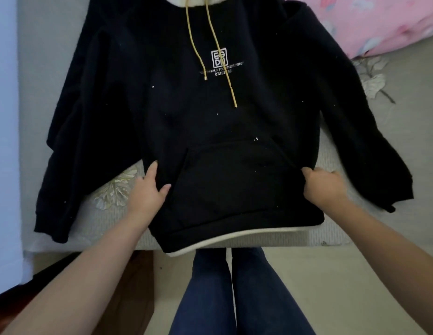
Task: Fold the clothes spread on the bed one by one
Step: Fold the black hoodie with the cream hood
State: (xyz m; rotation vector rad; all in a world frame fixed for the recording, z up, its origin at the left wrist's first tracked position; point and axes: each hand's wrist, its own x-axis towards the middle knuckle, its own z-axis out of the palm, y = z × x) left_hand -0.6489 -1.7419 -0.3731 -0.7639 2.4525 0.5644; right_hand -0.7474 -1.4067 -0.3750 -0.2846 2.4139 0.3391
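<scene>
A black hoodie [210,122] lies front up on the bed, with a white chest logo, yellow drawstrings, a front pocket and a cream hem that hangs over the bed's near edge. Both sleeves spread out to the sides. My left hand [147,189] holds the hoodie's left side edge near the pocket, thumb on top of the cloth and the forefinger along the edge. My right hand [321,184] grips the right side edge with curled fingers, bunching the fabric.
The bed [404,141] has a grey-beige cover with a leaf pattern. A pink patterned quilt [379,22] lies at the far right. A pale wall [5,117] runs along the left. My legs in dark trousers [230,293] stand at the bed's near edge.
</scene>
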